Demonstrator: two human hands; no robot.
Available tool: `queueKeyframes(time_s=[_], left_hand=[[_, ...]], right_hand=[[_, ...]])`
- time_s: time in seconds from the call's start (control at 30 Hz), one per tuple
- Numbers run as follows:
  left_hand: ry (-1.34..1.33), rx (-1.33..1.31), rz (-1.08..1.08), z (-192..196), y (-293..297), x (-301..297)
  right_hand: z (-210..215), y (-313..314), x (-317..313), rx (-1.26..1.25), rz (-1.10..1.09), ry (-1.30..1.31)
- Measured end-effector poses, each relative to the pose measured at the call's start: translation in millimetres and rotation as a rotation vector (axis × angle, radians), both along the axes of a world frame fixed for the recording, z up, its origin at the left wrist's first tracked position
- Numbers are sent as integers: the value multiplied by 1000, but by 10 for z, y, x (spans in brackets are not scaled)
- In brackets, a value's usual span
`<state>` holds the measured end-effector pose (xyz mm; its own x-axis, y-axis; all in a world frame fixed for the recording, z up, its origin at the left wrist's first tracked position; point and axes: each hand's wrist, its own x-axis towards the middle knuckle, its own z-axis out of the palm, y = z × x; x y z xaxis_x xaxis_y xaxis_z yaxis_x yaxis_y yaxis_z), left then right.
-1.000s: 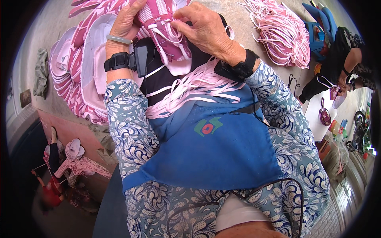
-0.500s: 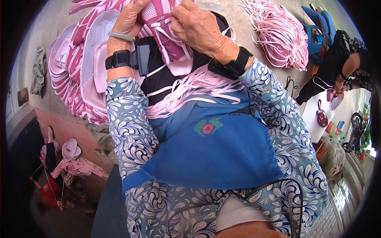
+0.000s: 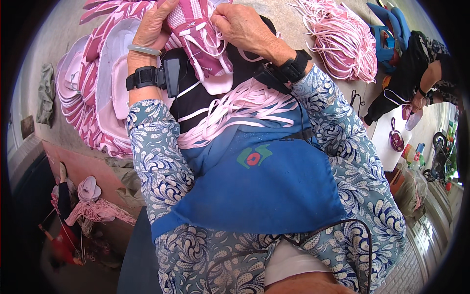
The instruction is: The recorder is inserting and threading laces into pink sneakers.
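A blue cloth apron covers the person's lap and fills the middle of the view, framed by sleeves of blue-and-white leaf-patterned fabric. To the left, on the grey concrete floor, lies a large fanned stack of pink and white shoe uppers, overlapping one another in a curve. At the upper right, well apart from the hands, sits a heap of pale pink flat laces, and beyond it another person in dark clothes bends over a white table. A loose bunch of pale pink laces drapes across the lap, over a black cloth and the top edge of the apron. Above it, held up between both hands, is the pink mesh shoe upper with white lacing. The left hand is curled around the upper's left side, fingers closed on its edge, with a pale bangle and a black strapped device on the wrist. The right hand rests on the upper's right side, its fingers bent together and pinching at the white lace near the eyelets; whether the fingertips actually grip the lace cannot be told. A black band circles the right wrist.
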<state>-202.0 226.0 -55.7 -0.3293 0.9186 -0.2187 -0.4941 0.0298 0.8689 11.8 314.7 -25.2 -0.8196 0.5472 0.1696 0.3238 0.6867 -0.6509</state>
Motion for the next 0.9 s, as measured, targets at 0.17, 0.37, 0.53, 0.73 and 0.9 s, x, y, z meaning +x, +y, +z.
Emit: queueKeyframes(time_s=[0.17,0.37,0.53,0.73,0.9], left_hand=[[-16,-7,6,62,60,56],[66,-9,82,219,48,169],[861,-112,762,785,-208,762],[118,-414,-83,792,-1180,1465],[-451,-295,222,173,-1102,1798]], right_hand=[[122,-41,189,-133,100,36],[315,-183,362,-374,345,-14],[314,-166,512,-603,379,-16],[300,-267,443,-339,108,-69],[186,-440,269,-17,111,-150]])
